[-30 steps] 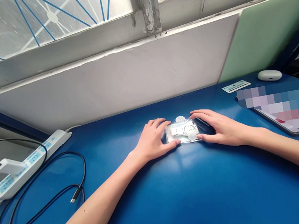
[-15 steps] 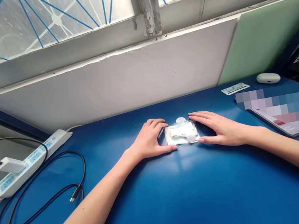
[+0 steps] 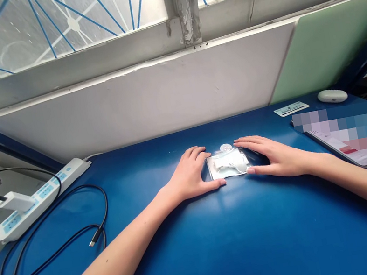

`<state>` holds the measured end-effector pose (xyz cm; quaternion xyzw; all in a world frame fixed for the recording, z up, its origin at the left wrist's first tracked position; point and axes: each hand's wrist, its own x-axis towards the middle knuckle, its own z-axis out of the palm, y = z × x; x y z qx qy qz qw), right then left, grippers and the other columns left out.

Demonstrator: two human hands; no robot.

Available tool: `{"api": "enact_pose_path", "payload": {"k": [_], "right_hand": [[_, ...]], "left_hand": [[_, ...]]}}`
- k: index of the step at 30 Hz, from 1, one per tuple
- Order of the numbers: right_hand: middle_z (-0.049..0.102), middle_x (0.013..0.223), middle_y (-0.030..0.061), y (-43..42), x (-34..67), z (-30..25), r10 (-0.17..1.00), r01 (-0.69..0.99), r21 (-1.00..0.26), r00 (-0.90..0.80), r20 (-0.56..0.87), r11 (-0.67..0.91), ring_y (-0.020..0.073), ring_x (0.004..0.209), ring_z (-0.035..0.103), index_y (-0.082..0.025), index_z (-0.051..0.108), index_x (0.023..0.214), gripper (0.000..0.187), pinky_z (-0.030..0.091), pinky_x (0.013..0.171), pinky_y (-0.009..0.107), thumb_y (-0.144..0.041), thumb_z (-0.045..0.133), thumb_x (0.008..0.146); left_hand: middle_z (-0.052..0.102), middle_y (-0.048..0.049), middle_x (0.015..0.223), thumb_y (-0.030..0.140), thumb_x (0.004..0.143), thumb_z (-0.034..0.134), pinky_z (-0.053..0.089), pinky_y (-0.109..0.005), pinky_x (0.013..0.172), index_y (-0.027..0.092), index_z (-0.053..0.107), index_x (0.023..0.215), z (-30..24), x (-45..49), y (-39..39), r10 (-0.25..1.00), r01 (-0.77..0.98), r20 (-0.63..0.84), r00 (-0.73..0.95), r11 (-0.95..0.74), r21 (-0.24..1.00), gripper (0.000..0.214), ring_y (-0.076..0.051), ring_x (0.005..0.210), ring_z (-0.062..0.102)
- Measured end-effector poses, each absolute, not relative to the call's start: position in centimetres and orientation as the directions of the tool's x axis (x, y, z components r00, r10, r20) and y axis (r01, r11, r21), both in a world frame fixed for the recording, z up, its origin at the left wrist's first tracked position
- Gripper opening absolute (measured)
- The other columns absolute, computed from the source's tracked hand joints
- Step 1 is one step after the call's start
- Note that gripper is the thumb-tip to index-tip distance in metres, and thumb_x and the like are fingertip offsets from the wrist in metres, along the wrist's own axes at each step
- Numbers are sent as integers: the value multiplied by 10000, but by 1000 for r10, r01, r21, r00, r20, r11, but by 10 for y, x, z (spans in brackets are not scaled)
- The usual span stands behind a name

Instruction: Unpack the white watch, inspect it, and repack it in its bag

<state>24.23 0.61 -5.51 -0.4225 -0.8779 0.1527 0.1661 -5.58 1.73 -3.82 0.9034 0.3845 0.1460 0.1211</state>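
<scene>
A small clear plastic bag (image 3: pixel 228 165) with white parts inside lies flat on the blue table (image 3: pixel 223 244). My left hand (image 3: pixel 192 174) rests flat at its left edge, fingers stretched out, thumb touching the bag's near corner. My right hand (image 3: pixel 274 155) lies flat at its right edge, fingers extended over the bag's right side. A small round white disc (image 3: pixel 225 147) sits just beyond the bag, between my fingertips.
A white power strip (image 3: pixel 40 198) with a white charger (image 3: pixel 15 201) lies at the left, its black cable (image 3: pixel 63 244) looping over the table. At the right are a white label (image 3: pixel 291 109), a white oval case (image 3: pixel 332 95) and a blurred flat object (image 3: pixel 345 147). A white wall panel stands behind.
Both hands have stayed at the bag's sides. The white parts inside the bag look flatter and more bunched than a second ago. The view shifted slightly.
</scene>
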Motion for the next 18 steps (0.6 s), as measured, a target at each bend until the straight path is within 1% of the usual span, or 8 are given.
{"api": "enact_pose_path", "payload": {"k": [7, 10, 12, 14, 15, 18], "right_hand": [[475, 1518, 172, 6, 241, -53, 808, 695, -433, -568, 157, 574, 375, 1408, 420, -188, 476, 1465, 755, 413, 1125, 544, -597, 629, 849], [478, 1514, 178, 7, 242, -54, 807, 698, -427, -568, 159, 575, 370, 1403, 427, -176, 485, 1458, 750, 412, 1126, 540, -595, 627, 853], [482, 1513, 176, 7, 243, -55, 797, 695, -409, -581, 166, 592, 363, 1403, 427, -173, 483, 1459, 715, 410, 1126, 545, -575, 602, 879], [481, 1516, 174, 7, 243, -56, 780, 689, -379, -600, 180, 618, 361, 1405, 425, -175, 460, 1476, 697, 408, 1121, 558, -553, 579, 903], [477, 1519, 177, 7, 244, -56, 768, 684, -360, -612, 189, 634, 366, 1404, 425, -174, 441, 1490, 716, 411, 1115, 565, -552, 586, 899], [443, 1542, 186, 5, 242, -57, 734, 665, -313, -633, 245, 678, 382, 1387, 441, -179, 419, 1502, 783, 445, 1081, 564, -547, 656, 853]], "left_hand": [[486, -174, 1468, 660, 737, 729, 338, -544, 1159, 160, 565, 1303, -39, -54, 17, 738, 678, 162, 655, -668, 307, 773, -388, 1400, 378], [467, -195, 1478, 672, 745, 712, 331, -548, 1160, 130, 547, 1335, -38, -55, 17, 731, 679, 151, 665, -676, 285, 818, -401, 1404, 363], [443, -217, 1490, 680, 758, 692, 323, -554, 1163, 100, 528, 1360, -37, -54, 16, 723, 679, 134, 678, -686, 263, 852, -411, 1409, 348], [427, -225, 1501, 681, 796, 652, 320, -561, 1161, 86, 514, 1378, -36, -54, 16, 720, 682, 118, 683, -688, 248, 844, -414, 1415, 335], [428, -224, 1502, 674, 827, 623, 322, -562, 1159, 84, 515, 1380, -36, -54, 16, 722, 685, 113, 682, -686, 245, 816, -412, 1416, 334], [445, -208, 1499, 636, 913, 531, 335, -560, 1150, 96, 533, 1375, -38, -55, 16, 726, 687, 116, 678, -682, 250, 711, -397, 1412, 342]]}}
